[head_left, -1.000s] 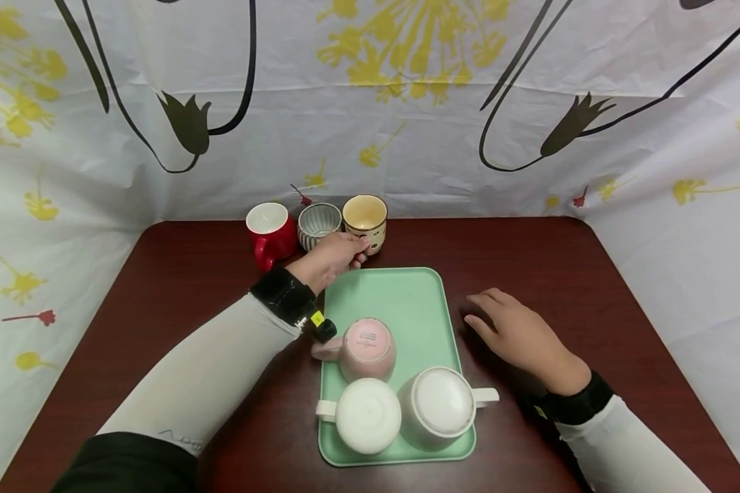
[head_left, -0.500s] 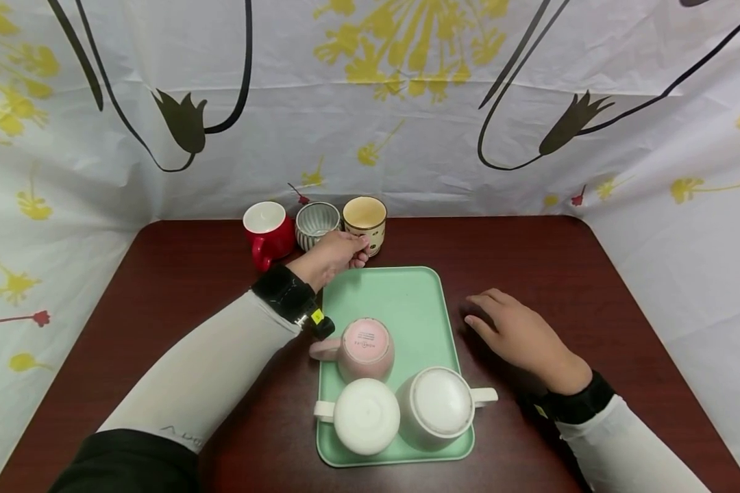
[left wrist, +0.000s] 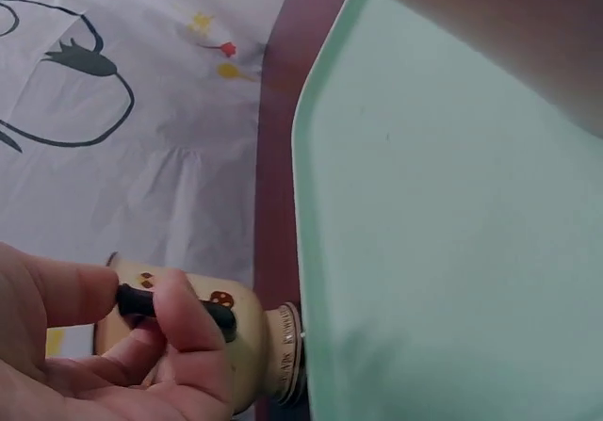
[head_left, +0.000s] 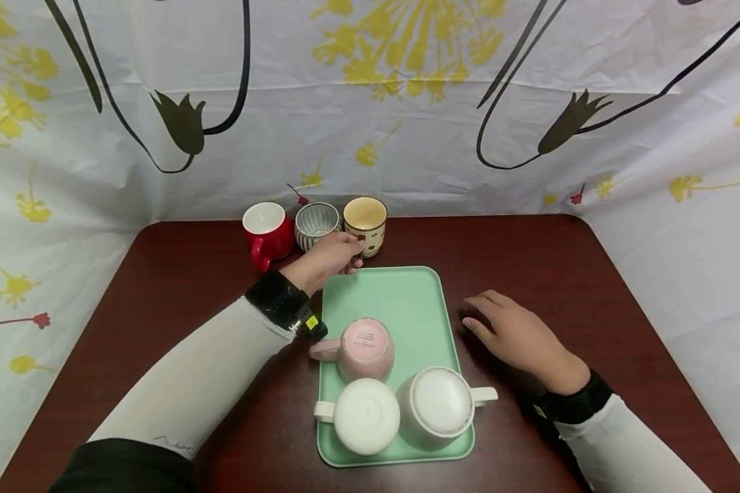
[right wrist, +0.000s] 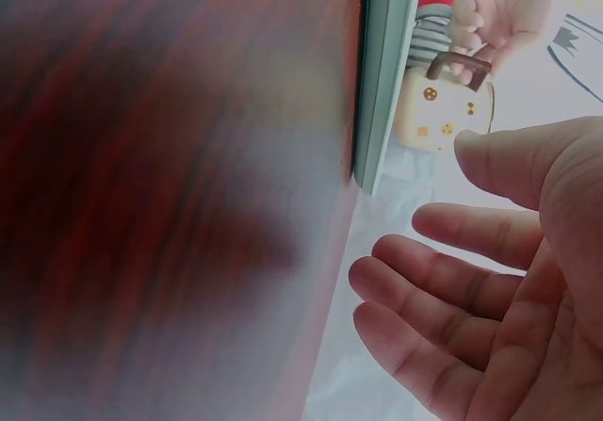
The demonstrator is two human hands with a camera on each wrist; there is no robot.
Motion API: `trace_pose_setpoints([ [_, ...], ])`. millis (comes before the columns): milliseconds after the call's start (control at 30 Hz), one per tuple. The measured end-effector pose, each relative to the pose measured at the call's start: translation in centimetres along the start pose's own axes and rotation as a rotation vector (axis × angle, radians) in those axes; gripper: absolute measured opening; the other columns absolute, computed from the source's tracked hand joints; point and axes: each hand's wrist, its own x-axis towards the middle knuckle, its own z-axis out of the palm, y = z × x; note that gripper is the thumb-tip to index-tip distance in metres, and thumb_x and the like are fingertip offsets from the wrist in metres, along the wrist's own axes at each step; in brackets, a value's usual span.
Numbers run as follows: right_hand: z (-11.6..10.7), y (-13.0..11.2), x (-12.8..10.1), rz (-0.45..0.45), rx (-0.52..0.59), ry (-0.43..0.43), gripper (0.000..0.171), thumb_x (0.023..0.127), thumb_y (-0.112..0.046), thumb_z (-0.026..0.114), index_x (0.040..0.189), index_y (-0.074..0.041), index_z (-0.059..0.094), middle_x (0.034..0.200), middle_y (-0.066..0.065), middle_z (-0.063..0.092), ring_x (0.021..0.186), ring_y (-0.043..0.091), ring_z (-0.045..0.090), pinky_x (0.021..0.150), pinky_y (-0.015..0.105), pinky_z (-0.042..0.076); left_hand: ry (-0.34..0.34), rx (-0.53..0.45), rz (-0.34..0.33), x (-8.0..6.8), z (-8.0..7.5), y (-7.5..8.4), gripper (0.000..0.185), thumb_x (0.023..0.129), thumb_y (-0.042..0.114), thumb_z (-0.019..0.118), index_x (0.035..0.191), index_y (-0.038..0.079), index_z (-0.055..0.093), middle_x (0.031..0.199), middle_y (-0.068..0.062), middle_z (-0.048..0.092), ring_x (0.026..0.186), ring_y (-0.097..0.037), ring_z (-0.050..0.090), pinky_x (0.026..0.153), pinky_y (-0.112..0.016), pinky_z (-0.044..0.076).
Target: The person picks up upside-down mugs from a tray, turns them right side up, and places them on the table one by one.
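Observation:
At the back of the table, my left hand [head_left: 327, 259] pinches the dark handle [left wrist: 138, 300] of a cream-yellow mug [head_left: 375, 235] between thumb and fingers. The mug stands upright with its mouth up, small brown patterns on its side, just behind the green tray [head_left: 407, 287]. Left of it are a grey striped cup [head_left: 311, 222], partly covered by the left hand, and a red mug [head_left: 277, 241] with a white inside. My right hand [head_left: 521, 339] lies relaxed to the right of the tray, fingers loosely bent around nothing.
On the tray, a pink mug [head_left: 365, 346], a white mug [head_left: 367, 416] and a larger white mug [head_left: 440, 404] stand upside down, handles jutting over its sides. A white patterned cloth [head_left: 432, 150] hangs behind the dark wooden table [head_left: 598, 315].
My left hand and wrist have drawn slightly back and left while holding the mug's handle. The yellow mug sits a touch nearer. The right hand has barely moved.

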Motion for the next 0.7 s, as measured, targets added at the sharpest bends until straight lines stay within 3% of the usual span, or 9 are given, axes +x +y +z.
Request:
trace_pose_setpoints([
  [267, -0.1, 0.0, -0.1, 0.009, 0.0, -0.009, 0.037, 0.101, -0.025, 0.068, 0.133, -0.005, 0.066, 0.124, 0.009, 0.068, 0.114, 0.028, 0.068, 0.091, 0.051, 0.057, 0.024, 0.198, 0.104, -2.5, -0.8, -0.7, 0.038, 0.11, 0.028, 0.053, 0.14, 0.004, 0.054, 0.142, -0.018, 0.058, 0.121, -0.031, 0.063, 0.101, -0.042, 0.054],
  [500, -0.2, 0.1, -0.1, 0.008, -0.003, -0.017, 0.037, 0.101, -0.026, 0.068, 0.132, -0.005, 0.066, 0.124, 0.01, 0.068, 0.114, 0.028, 0.068, 0.091, 0.052, 0.057, 0.069, 0.248, 0.195, -5.4, -1.9, -1.9, 0.036, 0.108, 0.03, 0.055, 0.136, 0.009, 0.059, 0.134, -0.019, 0.063, 0.118, -0.033, 0.063, 0.099, -0.044, 0.055],
  [700, -0.1, 0.1, -0.1, 0.01, 0.002, -0.02, 0.037, 0.101, -0.026, 0.068, 0.132, -0.006, 0.066, 0.124, 0.009, 0.068, 0.114, 0.028, 0.068, 0.092, 0.051, 0.057, 0.11, 0.431, 0.297, -7.9, -2.4, -3.1, 0.035, 0.107, 0.032, 0.056, 0.134, 0.011, 0.062, 0.128, -0.012, 0.067, 0.115, -0.029, 0.061, 0.099, -0.046, 0.053],
])
